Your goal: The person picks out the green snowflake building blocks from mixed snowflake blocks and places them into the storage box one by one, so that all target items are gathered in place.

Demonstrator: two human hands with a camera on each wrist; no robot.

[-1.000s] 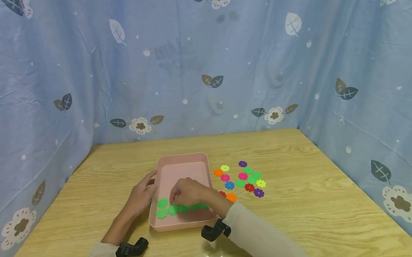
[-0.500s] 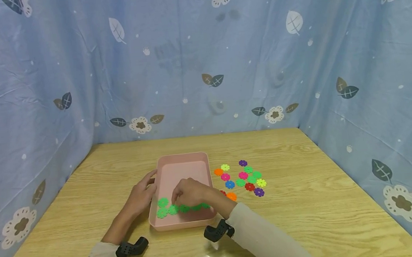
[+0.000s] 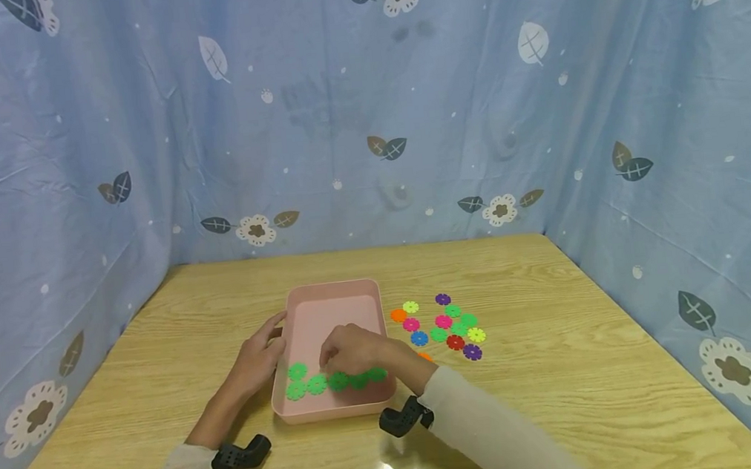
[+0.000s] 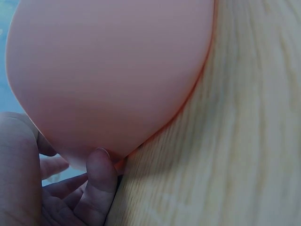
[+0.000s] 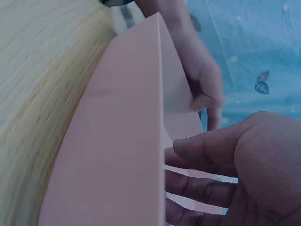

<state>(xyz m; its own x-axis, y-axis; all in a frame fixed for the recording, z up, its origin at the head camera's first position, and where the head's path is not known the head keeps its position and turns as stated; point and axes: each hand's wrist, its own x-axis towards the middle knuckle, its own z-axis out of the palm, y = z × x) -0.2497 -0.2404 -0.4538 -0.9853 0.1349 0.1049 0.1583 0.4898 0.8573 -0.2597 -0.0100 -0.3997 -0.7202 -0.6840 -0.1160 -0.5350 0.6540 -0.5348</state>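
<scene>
In the head view, a pink tray (image 3: pixel 344 414) stands on the wooden table. Several green flower-shaped discs (image 3: pixel 317 383) lie in a row along its near end, with one more green disc (image 3: pixel 297 372) above the row's left end. My left hand (image 3: pixel 259 355) rests against the tray's left side; its fingertips (image 4: pixel 101 165) touch the outer wall in the left wrist view. My right hand (image 3: pixel 355 349) is inside the tray, just above the row, fingers loosely bent downward. Its fingertips are partly hidden behind the wall in the right wrist view, and no disc shows between them.
Right of the tray, loose flower discs in mixed colours are scattered on the table, among them a blue disc (image 3: pixel 420 338), a red disc (image 3: pixel 455 342) and a purple disc (image 3: pixel 472 351). A patterned blue curtain (image 3: pixel 352 117) surrounds the table's back and sides.
My right hand has shifted slightly to the right over the green row, uncovering more of the discs there. My left hand and the tray stay in place.
</scene>
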